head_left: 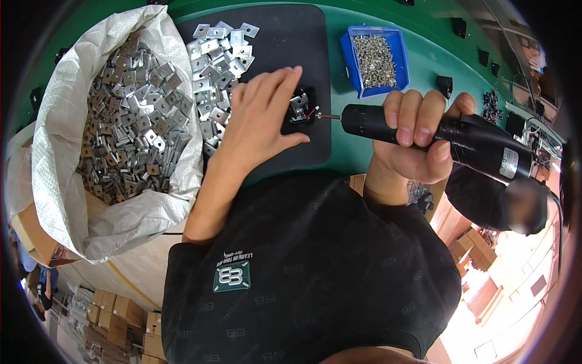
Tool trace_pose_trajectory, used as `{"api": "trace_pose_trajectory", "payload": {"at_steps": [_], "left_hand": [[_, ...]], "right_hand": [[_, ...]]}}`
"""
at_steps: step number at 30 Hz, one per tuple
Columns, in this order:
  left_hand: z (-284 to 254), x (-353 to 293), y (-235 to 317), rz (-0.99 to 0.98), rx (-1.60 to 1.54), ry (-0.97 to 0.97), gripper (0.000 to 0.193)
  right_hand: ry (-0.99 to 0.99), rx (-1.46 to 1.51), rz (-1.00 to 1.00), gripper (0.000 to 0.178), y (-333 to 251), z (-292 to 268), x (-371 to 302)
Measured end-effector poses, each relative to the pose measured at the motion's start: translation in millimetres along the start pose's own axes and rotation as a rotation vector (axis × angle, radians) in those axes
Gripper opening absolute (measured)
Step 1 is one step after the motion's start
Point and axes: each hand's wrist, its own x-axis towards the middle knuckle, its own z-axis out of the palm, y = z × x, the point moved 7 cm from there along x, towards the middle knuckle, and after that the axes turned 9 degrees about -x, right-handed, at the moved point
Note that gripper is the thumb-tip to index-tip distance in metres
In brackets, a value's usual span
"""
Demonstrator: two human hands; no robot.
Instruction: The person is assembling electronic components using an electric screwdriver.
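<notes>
My right hand (421, 127) is wrapped round a black electric screwdriver (370, 121), held nearly level with its bit (329, 116) pointing left. The bit's tip appears at the right edge of a small black housing (291, 126), which has a silver metal plate (299, 102) and a thin red wire inside. Whether the tip touches anything is hard to tell. My left hand (257, 115) is open beside the housing, index finger stretched past its far side and thumb along its near side. Contact between the fingers and the housing is not clear.
Loose square metal plates (209, 73) lie on the black mat (291, 36). A white woven sack (57, 139) full of similar plates stands left. A blue bin (364, 93) of small screws sits on the green table (424, 45). Another person (485, 194) is at the right.
</notes>
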Motion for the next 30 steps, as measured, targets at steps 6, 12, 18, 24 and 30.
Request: {"api": "trace_pose_trajectory", "payload": {"at_steps": [6, 12, 18, 24, 30], "left_hand": [[19.1, -5.5, -10.2, 0.055, 0.025, 0.112, 0.079], [17.5, -1.1, -12.7, 0.068, 0.009, 0.099, 0.075], [18.9, -1.1, -13.7, 0.078, 0.009, 0.088, 0.075], [19.9, -1.8, -12.2, 0.095, 0.01, 0.081, 0.075], [20.9, -2.1, -11.5, 0.1, 0.01, 0.078, 0.074]], "right_hand": [[0.047, -0.093, 0.015, 0.069, 17.6, 11.9, -3.2], [0.058, -0.097, -0.008, 0.063, 30.0, 13.7, -0.1], [0.076, -0.117, 0.006, 0.056, 42.3, 11.7, 0.0], [0.066, -0.134, 0.004, 0.055, 45.3, 9.2, -1.7], [0.062, -0.147, 0.019, 0.055, 47.7, 12.0, -1.6]]}}
